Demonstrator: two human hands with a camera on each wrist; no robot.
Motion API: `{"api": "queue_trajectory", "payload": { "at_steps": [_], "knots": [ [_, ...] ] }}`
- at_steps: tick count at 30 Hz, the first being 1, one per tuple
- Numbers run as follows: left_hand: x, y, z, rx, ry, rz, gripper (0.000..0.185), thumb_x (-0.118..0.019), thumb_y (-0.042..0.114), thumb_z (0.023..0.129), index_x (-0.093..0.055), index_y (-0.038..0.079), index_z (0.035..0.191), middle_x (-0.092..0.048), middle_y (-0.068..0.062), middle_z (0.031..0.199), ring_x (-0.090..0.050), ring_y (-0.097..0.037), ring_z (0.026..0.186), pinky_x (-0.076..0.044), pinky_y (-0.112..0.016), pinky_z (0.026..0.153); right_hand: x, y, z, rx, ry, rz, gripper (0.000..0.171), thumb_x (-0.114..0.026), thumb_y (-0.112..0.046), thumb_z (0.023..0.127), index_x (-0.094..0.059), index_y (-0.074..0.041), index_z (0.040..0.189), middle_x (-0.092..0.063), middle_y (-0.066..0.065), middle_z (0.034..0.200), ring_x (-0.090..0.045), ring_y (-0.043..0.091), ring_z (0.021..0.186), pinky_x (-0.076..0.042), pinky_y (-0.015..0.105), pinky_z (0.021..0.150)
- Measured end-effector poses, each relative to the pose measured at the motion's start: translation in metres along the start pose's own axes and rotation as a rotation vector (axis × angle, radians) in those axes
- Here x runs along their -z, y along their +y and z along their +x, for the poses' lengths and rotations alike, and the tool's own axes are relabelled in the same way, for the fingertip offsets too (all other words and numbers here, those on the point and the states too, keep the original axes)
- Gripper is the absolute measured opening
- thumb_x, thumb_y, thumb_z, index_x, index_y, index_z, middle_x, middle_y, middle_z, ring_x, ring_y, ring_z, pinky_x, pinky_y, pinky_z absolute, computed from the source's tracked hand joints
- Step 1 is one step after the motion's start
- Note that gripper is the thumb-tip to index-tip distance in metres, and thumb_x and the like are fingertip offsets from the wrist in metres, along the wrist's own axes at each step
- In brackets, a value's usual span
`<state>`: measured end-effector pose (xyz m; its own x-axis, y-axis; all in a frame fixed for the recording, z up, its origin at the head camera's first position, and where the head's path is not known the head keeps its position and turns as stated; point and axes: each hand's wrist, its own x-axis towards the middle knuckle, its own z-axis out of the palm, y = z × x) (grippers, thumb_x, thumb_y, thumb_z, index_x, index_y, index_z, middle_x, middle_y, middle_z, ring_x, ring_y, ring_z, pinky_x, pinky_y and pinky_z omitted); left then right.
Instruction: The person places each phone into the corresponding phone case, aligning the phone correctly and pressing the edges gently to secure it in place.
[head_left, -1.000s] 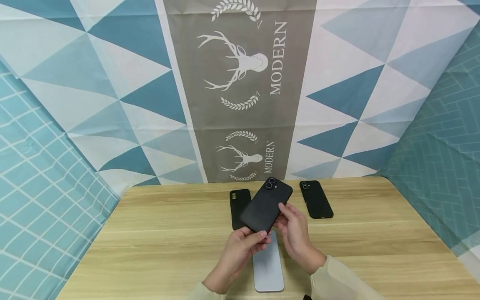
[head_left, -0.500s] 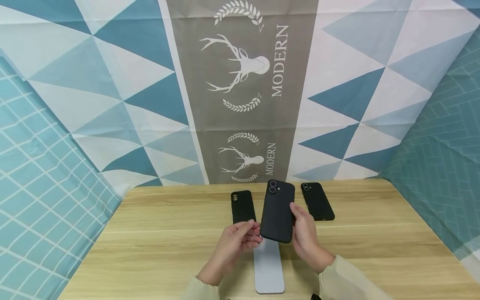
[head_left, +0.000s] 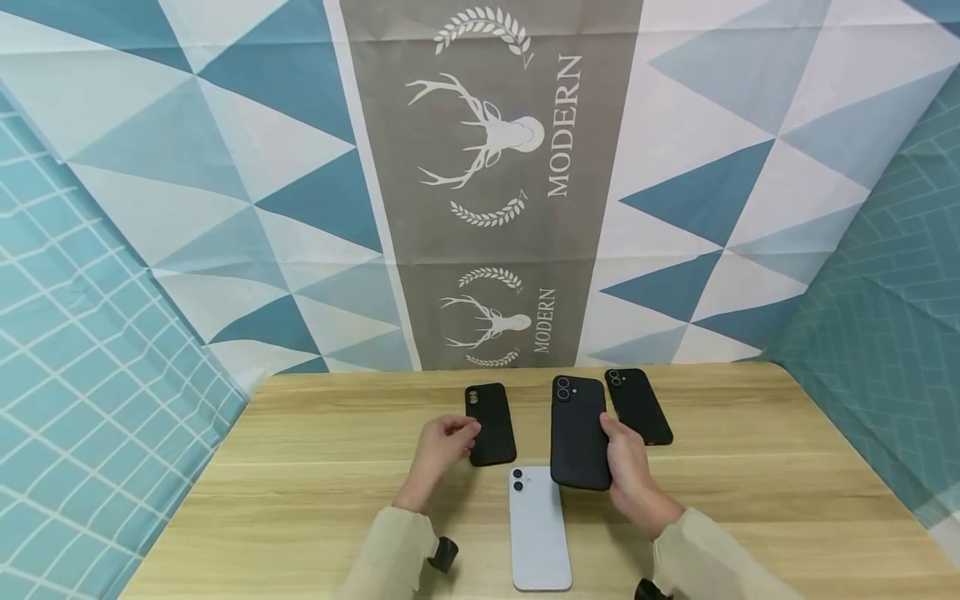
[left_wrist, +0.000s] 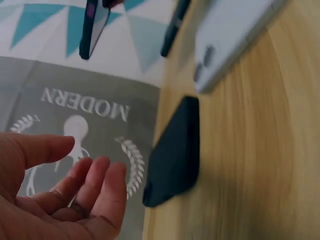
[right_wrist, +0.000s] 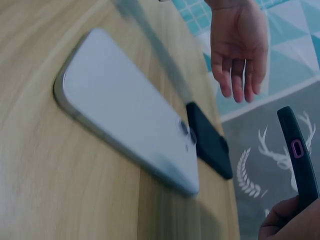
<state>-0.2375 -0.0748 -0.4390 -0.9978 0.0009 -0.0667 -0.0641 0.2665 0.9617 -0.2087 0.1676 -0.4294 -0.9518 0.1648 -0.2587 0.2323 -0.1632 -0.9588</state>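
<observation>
My right hand (head_left: 632,468) grips a black phone (head_left: 580,433) by its right edge, back up, with two lens rings at its top left. In the right wrist view, the bottom edge of this black phone (right_wrist: 297,150) shows a pink-rimmed port opening; I cannot tell whether it wears a case. My left hand (head_left: 442,450) hovers beside a black phone case (head_left: 495,429) whose camera holes show wood. Its loosely bent fingers hold nothing, and in the left wrist view a gap separates them from the case (left_wrist: 175,155). Below lies a white phone (head_left: 540,533), back up.
Another black phone or case (head_left: 641,408) lies at the table's back right, partly behind the held phone. The wooden table (head_left: 750,500) ends at a patterned cloth backdrop (head_left: 487,233). Black wrist mounts (head_left: 444,554) sit by the sleeves.
My left hand has let go of the black phone and moved left and up to the black case. The right hand has carried the phone rightward and turned it upright, uncovering the white phone.
</observation>
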Motion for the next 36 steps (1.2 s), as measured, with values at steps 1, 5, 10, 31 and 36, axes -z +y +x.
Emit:
{"api": "queue_trajectory", "payload": {
  "at_steps": [1, 5, 10, 31, 36],
  "knots": [
    [0.0, -0.001, 0.002, 0.001, 0.008, 0.02, 0.028, -0.059, 0.013, 0.09, -0.061, -0.008, 0.11, -0.064, -0.018, 0.094, -0.062, -0.022, 0.08, -0.057, -0.032, 0.071, 0.002, 0.0, 0.002, -0.003, -0.002, -0.009, 0.061, -0.032, -0.029, 0.102, -0.015, 0.01, 0.145, -0.017, 0.026, 0.152, -0.014, 0.036, 0.142, -0.012, 0.046, 0.119],
    [0.0, -0.007, 0.009, -0.003, 0.03, 0.1, 0.027, -0.06, 0.012, 0.089, -0.061, -0.006, 0.11, -0.064, -0.015, 0.093, -0.063, -0.027, 0.081, -0.055, -0.03, 0.066, 0.009, 0.001, 0.014, -0.004, -0.021, -0.079, 0.06, -0.031, -0.028, 0.102, -0.015, 0.01, 0.145, -0.014, 0.026, 0.153, -0.011, 0.038, 0.142, -0.011, 0.048, 0.119],
    [0.0, -0.011, 0.019, -0.028, 0.05, 0.225, 0.026, -0.062, 0.011, 0.087, -0.062, -0.005, 0.108, -0.065, -0.015, 0.094, -0.062, -0.021, 0.078, -0.051, -0.026, 0.063, 0.019, 0.0, 0.035, -0.002, -0.006, -0.197, 0.058, -0.031, -0.028, 0.102, -0.018, 0.009, 0.144, -0.012, 0.025, 0.153, -0.008, 0.039, 0.143, -0.011, 0.049, 0.119],
    [-0.005, -0.019, 0.029, 0.027, 0.056, 0.28, 0.026, -0.065, 0.006, 0.083, -0.061, -0.006, 0.106, -0.064, -0.016, 0.09, -0.059, -0.019, 0.072, -0.049, -0.027, 0.057, 0.024, 0.016, 0.093, 0.015, -0.033, -0.341, 0.053, -0.028, -0.022, 0.102, -0.025, 0.012, 0.141, -0.027, 0.03, 0.145, -0.025, 0.043, 0.135, -0.022, 0.052, 0.115],
    [-0.006, -0.02, 0.032, 0.034, 0.075, 0.3, 0.03, -0.068, 0.007, 0.081, -0.061, -0.007, 0.106, -0.063, -0.016, 0.091, -0.059, -0.02, 0.074, -0.049, -0.028, 0.058, 0.024, 0.017, 0.101, 0.008, -0.031, -0.365, 0.052, -0.028, -0.021, 0.101, -0.024, 0.01, 0.143, -0.023, 0.029, 0.149, -0.02, 0.043, 0.138, -0.019, 0.052, 0.116]
  ]
}}
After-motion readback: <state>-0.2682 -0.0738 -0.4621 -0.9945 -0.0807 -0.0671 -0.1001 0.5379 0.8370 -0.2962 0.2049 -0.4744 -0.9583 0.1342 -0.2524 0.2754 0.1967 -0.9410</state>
